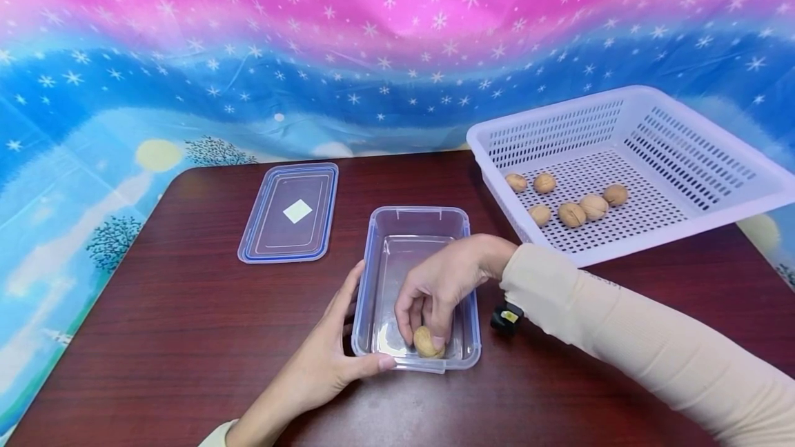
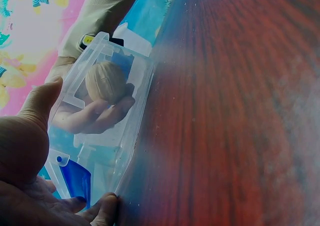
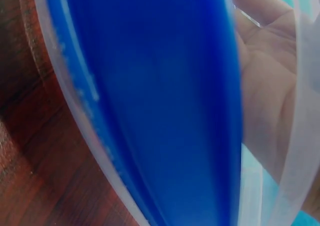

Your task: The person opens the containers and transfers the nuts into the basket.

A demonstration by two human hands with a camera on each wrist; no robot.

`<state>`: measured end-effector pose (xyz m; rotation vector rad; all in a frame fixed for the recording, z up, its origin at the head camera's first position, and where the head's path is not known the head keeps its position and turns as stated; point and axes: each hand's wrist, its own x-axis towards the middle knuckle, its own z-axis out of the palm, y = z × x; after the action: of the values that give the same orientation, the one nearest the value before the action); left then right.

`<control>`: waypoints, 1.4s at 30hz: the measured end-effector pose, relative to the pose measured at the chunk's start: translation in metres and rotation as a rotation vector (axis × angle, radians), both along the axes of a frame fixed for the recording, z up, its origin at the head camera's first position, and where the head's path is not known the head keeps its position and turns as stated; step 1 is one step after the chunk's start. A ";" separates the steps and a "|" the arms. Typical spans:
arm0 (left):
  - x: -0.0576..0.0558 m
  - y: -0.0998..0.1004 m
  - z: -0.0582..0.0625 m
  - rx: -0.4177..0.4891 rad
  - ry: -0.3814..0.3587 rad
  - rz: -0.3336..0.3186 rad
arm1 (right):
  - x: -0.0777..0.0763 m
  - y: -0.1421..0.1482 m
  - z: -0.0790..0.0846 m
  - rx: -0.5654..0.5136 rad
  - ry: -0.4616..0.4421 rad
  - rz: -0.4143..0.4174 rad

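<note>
A clear plastic food container (image 1: 397,264) with blue side edges stands on the table. My left hand (image 1: 329,357) holds it at the near left corner, thumb over the front rim and fingers along the left side. Inside, at the front end, my right hand (image 1: 444,278) pinches a walnut (image 1: 425,342) between thumb and fingers. Through the clear wall the left wrist view also shows the walnut (image 2: 105,80) at the right hand's fingertips. A blue side strip (image 3: 155,105) fills much of the right wrist view, with part of the right hand (image 3: 270,85) behind it.
A white slotted basket (image 1: 627,243) with several walnuts (image 1: 572,214) stands at the back right, close to the right forearm. The container's clear lid (image 1: 288,233), blue-edged with a white label, lies at the back left. A patterned cloth (image 1: 373,54) hangs behind the table.
</note>
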<state>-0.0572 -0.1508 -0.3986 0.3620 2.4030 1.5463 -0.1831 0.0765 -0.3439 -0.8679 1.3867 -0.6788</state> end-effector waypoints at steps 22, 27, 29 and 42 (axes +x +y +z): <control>0.000 0.000 0.001 0.010 -0.023 0.003 | 0.001 0.024 0.037 -0.193 0.330 -0.100; 0.000 0.000 0.001 0.017 -0.030 0.008 | -0.001 0.051 0.055 -0.245 0.374 -0.225; 0.000 0.000 0.001 0.022 -0.035 0.010 | -0.003 0.062 0.062 -0.271 0.383 -0.268; 0.001 0.000 0.001 0.038 -0.040 0.008 | -0.033 0.150 0.091 -0.312 0.441 -0.536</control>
<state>-0.0566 -0.1509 -0.3972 0.3256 2.3506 1.5892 -0.2162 0.2268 -0.2525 -0.9297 1.9771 -1.1861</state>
